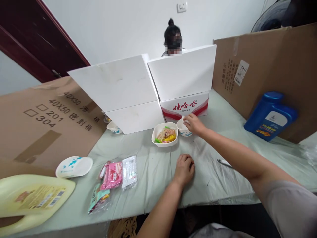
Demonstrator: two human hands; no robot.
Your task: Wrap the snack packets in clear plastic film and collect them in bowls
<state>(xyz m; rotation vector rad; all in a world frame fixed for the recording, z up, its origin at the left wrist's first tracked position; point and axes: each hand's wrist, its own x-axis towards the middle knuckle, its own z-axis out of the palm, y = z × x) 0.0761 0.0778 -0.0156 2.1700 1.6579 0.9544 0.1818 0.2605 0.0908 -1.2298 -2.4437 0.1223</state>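
My right hand reaches forward and is closed on the rim of a small white paper cup that stands on the table. Just left of the cup sits a white square bowl filled with snack packets. My left hand rests on the pale table cover in a loose fist, with nothing visible in it. Several wrapped snacks, one of them pink, lie to the left of that hand.
White foam boards and a red-and-white carton stand behind the bowl, with a person seated beyond them. Cardboard walls flank both sides. A blue jug stands right, a yellow jug lies left, near a paper plate. A pen lies under my right forearm.
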